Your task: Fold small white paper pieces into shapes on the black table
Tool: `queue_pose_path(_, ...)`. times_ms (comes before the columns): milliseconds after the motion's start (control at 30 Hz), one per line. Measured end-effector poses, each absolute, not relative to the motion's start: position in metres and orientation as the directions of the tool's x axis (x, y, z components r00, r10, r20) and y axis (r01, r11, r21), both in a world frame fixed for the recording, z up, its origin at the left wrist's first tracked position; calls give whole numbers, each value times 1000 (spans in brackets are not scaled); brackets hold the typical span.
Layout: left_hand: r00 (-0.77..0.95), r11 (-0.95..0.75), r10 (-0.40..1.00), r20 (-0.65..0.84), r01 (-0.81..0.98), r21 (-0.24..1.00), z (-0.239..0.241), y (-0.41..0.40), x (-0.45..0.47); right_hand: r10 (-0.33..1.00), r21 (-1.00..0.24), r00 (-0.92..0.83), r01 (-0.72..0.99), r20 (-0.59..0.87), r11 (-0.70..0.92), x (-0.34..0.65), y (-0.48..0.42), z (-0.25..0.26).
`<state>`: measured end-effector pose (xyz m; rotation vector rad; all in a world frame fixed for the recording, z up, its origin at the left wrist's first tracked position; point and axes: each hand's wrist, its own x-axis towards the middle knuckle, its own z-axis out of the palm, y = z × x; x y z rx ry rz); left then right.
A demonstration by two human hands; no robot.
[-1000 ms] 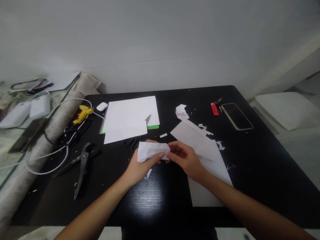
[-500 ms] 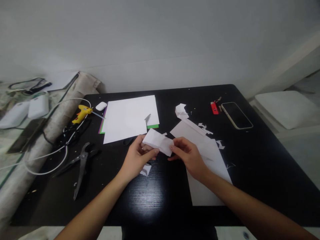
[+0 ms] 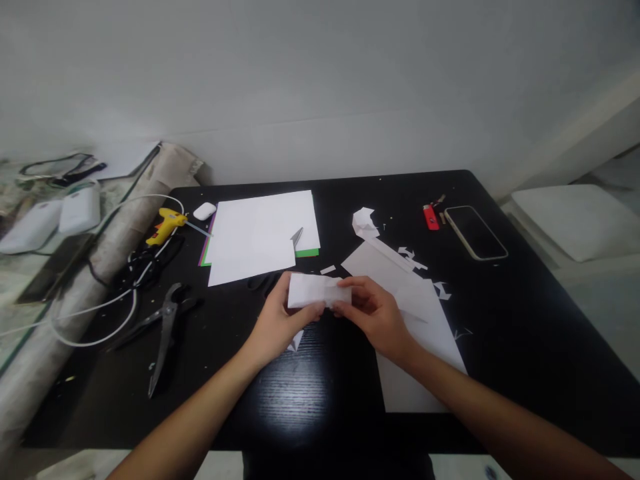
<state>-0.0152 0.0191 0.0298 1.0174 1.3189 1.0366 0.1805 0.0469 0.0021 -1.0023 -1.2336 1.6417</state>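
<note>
A small folded piece of white paper (image 3: 316,291) is held level above the black table (image 3: 310,393). My left hand (image 3: 280,317) grips its left end, thumb along the lower edge. At the right end, my right hand (image 3: 375,312) pinches it between thumb and fingers. A small white paper scrap (image 3: 296,341) lies below my left wrist, partly covered. Under my right forearm are white paper sheets (image 3: 415,380). Behind my left hand are dark scissors, their blades (image 3: 297,237) resting on a stack of white paper (image 3: 255,230) with coloured sheets beneath.
At left lie pliers (image 3: 167,327), a yellow glue gun (image 3: 166,227), a white earbud case (image 3: 205,211) and a looped white cable (image 3: 134,310). A crumpled paper (image 3: 365,223), a red lighter (image 3: 431,217) and a phone (image 3: 476,232) are at the back right. Paper offcuts (image 3: 442,291) lie beside the sheets.
The folded paper has turned from a slant to nearly level. My right hand has moved slightly left and now holds its right end more fully, with the thumbs closer together.
</note>
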Motion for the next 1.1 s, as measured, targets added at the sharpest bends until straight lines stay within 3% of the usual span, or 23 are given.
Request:
queue_pose_path(333,-22,242,970,-241,22,970,27,19,-19,911,-960,-368,-128,-186,-248,181,46,-1)
queue_pose_path(467,-63,226,972,-224,26,974,27,22,-22,931,-989,-344,-41,-118,-141,182,46,0)
queue_pose_path(600,-32,307,951,-307,-15,952,26,25,-24,945,-998,-320,30,-62,-55,182,45,-2)
queue_pose_path(767,-21,346,938,-346,38,937,26,25,-26,935,-992,-343,-56,-87,-113,182,46,-4)
queue_pose_path(1100,-1,240,971,-241,91,967,26,27,-31,943,-989,-324,-94,-74,-110,182,48,-4)
